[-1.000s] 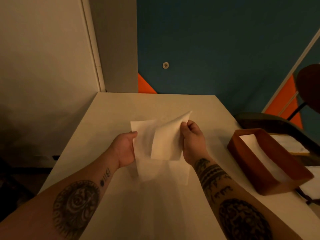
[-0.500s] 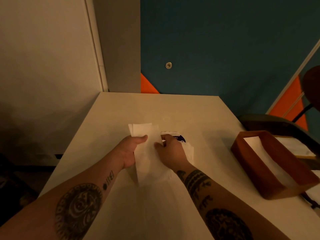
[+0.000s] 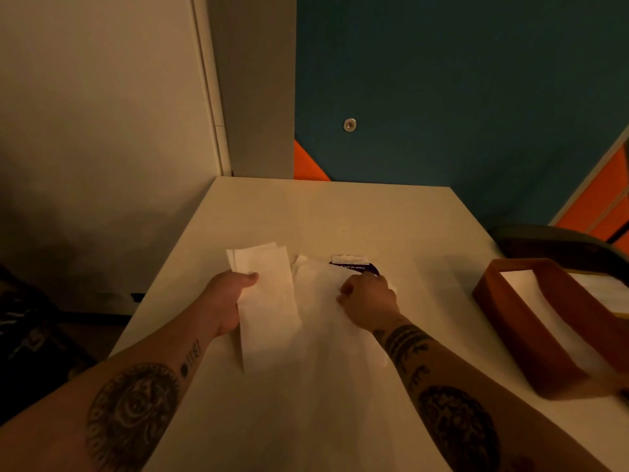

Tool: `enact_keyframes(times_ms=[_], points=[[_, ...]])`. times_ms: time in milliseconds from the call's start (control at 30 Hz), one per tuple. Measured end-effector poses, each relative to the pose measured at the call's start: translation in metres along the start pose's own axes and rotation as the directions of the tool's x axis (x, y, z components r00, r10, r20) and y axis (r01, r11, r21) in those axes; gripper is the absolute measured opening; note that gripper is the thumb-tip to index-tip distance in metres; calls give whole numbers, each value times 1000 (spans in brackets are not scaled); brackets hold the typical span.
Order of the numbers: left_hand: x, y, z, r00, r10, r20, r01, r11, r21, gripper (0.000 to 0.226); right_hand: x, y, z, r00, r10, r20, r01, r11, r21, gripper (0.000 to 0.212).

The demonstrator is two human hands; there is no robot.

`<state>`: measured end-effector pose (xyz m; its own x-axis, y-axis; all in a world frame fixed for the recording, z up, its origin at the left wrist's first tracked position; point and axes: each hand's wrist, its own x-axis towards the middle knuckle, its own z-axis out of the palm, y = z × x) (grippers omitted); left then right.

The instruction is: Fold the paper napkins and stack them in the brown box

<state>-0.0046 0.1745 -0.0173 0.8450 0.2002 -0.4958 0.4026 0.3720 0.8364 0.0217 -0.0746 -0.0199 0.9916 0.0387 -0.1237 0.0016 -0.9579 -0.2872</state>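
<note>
My left hand (image 3: 228,298) grips a folded white napkin (image 3: 269,301) by its left edge, thumb on top; the napkin forms a long narrow strip above the table (image 3: 340,212). To its right, my right hand (image 3: 369,300) pinches the top sheet of a pile of white napkins (image 3: 318,279) lying on the table. Behind that pile peeks a dark blue napkin packet (image 3: 354,264) with a white top. The brown box (image 3: 524,332) stands at the right edge of the table with white napkins (image 3: 551,321) stacked inside it.
A dark chair (image 3: 551,243) stands behind the brown box. A pale wall runs along the table's left side and a teal wall with orange panels lies beyond its far edge. The floor to the left is dark.
The napkin was folded over into a narrow strip. My right hand let go of it and moved right onto the napkin pile, while my left hand kept the folded strip.
</note>
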Motion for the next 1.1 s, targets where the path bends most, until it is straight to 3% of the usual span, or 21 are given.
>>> enact_keyframes(times_ms=[267,667,767,933,1033,1100], points=[[-6,-1,-12,1000,-20,-17,20,1000,-12,21,10,-18,-2,998,-43,34,46,995,-91,49],[-17,0,-24,999,-33,-37,31,998,-46,17,8,-18,-7,1000,-7,-2,7,998,-55,29],[-16,1,-24,999,-18,-37,17,999,-40,16,6,-13,-16,999,42,24,-46,980,196,29],[-18,2,-8,999,-9,-36,8,999,-36,14,0,2,-41,992,128,18,-107,735,669,22],[-19,0,0,1000,-14,-21,13,999,-49,23,-7,10,-50,980,199,-17,-101,567,817,18],[-20,-2,5,999,-30,-13,29,998,-52,28,-8,18,-53,967,251,-38,-105,532,840,18]])
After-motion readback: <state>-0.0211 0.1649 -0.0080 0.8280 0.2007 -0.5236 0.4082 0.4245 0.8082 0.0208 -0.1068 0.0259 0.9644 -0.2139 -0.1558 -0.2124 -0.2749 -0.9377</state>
